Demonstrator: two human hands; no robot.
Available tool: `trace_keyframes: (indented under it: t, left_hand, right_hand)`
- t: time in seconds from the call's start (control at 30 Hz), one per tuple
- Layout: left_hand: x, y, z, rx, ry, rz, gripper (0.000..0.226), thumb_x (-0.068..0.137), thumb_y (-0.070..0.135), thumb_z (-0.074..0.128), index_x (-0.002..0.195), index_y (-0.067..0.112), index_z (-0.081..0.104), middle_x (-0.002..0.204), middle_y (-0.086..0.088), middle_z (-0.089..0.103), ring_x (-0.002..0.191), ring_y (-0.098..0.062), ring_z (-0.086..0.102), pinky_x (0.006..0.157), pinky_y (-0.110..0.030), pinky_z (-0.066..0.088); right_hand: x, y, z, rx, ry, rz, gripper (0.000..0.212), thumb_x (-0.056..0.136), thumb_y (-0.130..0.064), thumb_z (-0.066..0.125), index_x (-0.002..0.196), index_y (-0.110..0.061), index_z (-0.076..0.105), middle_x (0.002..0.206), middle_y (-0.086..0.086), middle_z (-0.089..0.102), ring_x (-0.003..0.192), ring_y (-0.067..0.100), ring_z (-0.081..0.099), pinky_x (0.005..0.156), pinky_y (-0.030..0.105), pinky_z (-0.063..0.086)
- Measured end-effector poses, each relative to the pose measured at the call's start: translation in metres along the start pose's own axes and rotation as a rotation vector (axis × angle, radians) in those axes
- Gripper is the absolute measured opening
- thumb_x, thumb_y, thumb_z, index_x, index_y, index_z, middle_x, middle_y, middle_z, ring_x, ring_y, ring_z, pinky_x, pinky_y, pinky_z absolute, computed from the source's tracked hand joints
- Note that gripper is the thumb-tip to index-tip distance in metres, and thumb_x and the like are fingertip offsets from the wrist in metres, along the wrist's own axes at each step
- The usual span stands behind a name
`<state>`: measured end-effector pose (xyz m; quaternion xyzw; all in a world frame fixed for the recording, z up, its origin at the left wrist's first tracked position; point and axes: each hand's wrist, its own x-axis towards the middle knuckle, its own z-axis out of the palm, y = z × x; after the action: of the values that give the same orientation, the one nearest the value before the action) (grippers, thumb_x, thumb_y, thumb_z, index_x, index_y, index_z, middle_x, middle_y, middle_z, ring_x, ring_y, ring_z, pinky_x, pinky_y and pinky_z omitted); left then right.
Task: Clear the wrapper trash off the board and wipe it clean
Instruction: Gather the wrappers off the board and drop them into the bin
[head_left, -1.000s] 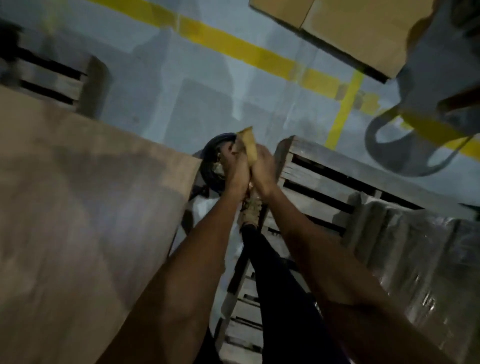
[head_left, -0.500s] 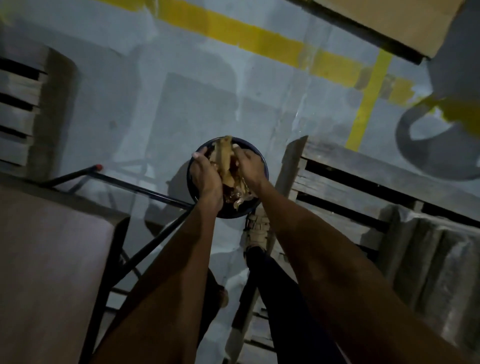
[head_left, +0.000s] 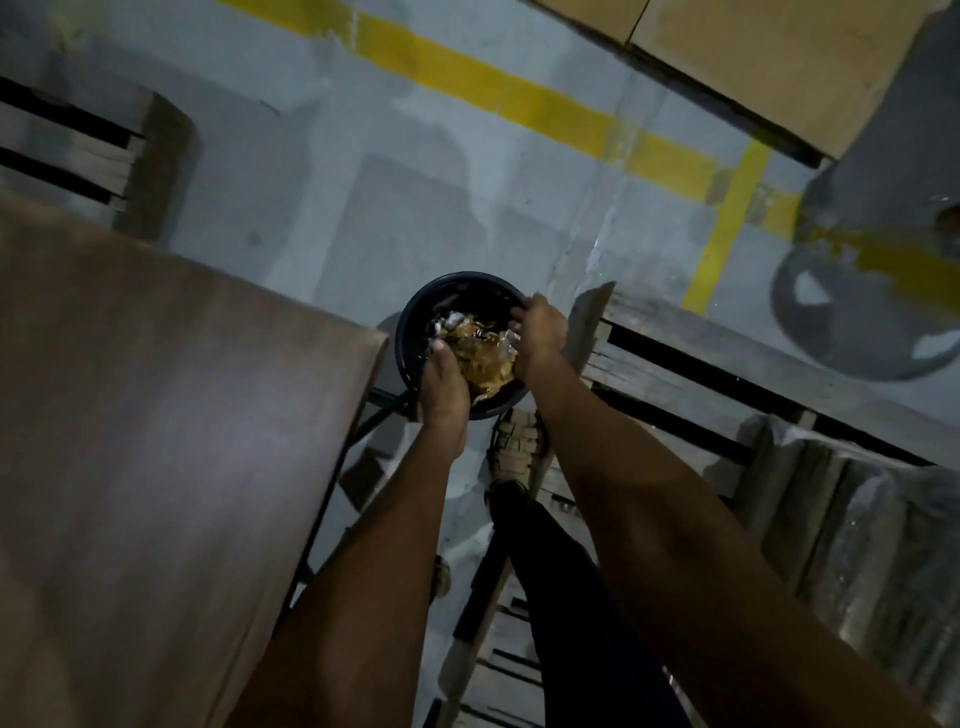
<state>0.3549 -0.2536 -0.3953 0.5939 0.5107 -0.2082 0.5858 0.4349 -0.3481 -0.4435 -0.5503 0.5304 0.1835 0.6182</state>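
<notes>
A black round bin (head_left: 459, 281) stands on the grey floor just past the right edge of the brown board (head_left: 156, 415). A wad of crumpled tan and clear wrapper trash (head_left: 480, 358) sits in the bin's mouth, pressed between my two hands. My left hand (head_left: 443, 391) grips its near left side, thumb up on the wad. On the far right side my right hand (head_left: 538, 339) curls its fingers over the wad at the bin's rim. The visible board surface looks bare and dim.
A wooden pallet (head_left: 727, 374) lies right of the bin, with wrapped goods (head_left: 872, 545) on its near part. Another pallet (head_left: 78, 150) is at the far left. Yellow floor lines (head_left: 498, 91) cross the back. My sandalled foot (head_left: 517, 447) stands by the bin.
My hands went from holding the wrappers upright above the bin to pushing them lower into it. The view swung back left, bringing the board into sight again.
</notes>
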Motion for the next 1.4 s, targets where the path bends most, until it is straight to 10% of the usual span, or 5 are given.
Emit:
trace_keyframes:
  t: [0.23,0.43,0.6,1.17,1.4]
  left_hand:
    - [-0.107,0.020,-0.037,0.170,-0.082,0.064,0.047,0.109,0.042,0.039,0.131,0.007,0.060,0.127,-0.019,0.065,0.115,-0.037,0.061,0.084,-0.037,0.047]
    - [-0.218,0.074,-0.093,0.138,-0.111,0.184,0.066,0.095,0.062,0.036,0.144,0.022,0.054,0.142,-0.007,0.061,0.128,-0.025,0.059,0.109,-0.048,0.049]
    - [-0.330,0.115,-0.156,-0.051,-0.211,0.135,0.031,0.107,0.032,0.042,0.096,0.025,0.069,0.096,-0.001,0.075,0.085,-0.015,0.069,0.071,-0.030,0.059]
    - [-0.440,-0.076,-0.478,-0.987,0.723,0.157,0.026,0.091,0.031,0.063,0.073,0.014,0.071,0.081,-0.010,0.073,0.074,-0.020,0.063,0.060,-0.026,0.043]
    - [-0.454,-0.190,-0.557,-0.961,1.055,0.071,0.018,0.098,0.020,0.056,0.093,0.013,0.072,0.094,-0.011,0.073,0.093,-0.031,0.068,0.082,-0.038,0.053]
  right_hand:
    - [-0.111,-0.001,-0.032,-0.249,0.002,-0.138,0.024,0.097,-0.021,0.057,0.075,-0.023,0.068,0.088,0.006,0.073,0.082,0.025,0.068,0.070,0.040,0.054]
    - [-0.269,-0.036,-0.050,-0.296,-0.105,-0.440,0.015,0.099,-0.026,0.060,0.096,-0.022,0.074,0.096,0.000,0.076,0.094,0.018,0.071,0.092,0.042,0.059]
    - [-0.404,-0.050,-0.047,-0.208,-0.174,-0.686,0.017,0.097,-0.015,0.057,0.095,-0.023,0.072,0.087,-0.009,0.074,0.090,0.017,0.072,0.090,0.044,0.060]
    - [-0.668,0.167,0.031,-0.810,-1.100,-0.875,0.018,0.092,-0.016,0.054,0.095,-0.029,0.066,0.110,0.026,0.072,0.082,0.025,0.066,0.065,0.030,0.051]
    - [-0.724,0.248,0.061,-1.062,-1.279,-0.842,0.023,0.100,0.000,0.052,0.101,-0.020,0.063,0.094,0.005,0.071,0.066,0.011,0.063,0.060,0.017,0.046]
